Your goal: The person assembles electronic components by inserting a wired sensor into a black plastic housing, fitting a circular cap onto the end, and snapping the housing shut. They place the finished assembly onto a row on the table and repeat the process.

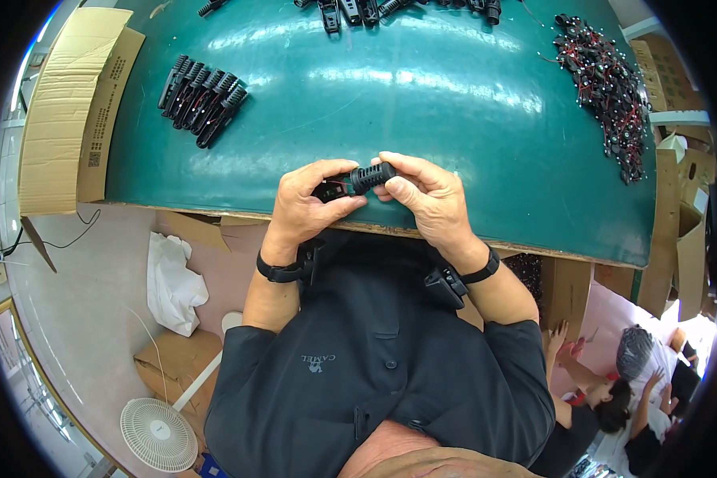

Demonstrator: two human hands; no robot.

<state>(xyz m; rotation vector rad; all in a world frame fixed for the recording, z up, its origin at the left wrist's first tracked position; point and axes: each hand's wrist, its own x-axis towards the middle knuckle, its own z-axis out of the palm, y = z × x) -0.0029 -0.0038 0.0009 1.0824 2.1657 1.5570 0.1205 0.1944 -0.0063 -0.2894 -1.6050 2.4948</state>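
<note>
Just above the table's near edge, both hands hold one black plastic housing with a ribbed round end (370,177). My left hand (307,197) is closed round its body, where an opening shows a bit of red wire. The fingers and thumb of my right hand (429,191) pinch the ribbed end. What lies under the fingers is hidden. Left of the hands, several similar black ribbed housings (202,97) lie side by side in a row on the green table (311,103).
More black housings (350,12) lie along the far side. A heap of small black parts with red wires (605,88) covers the table's right side. An open cardboard box (72,111) stands at the left. A white fan (159,434) is low left; other people (605,398) are at lower right.
</note>
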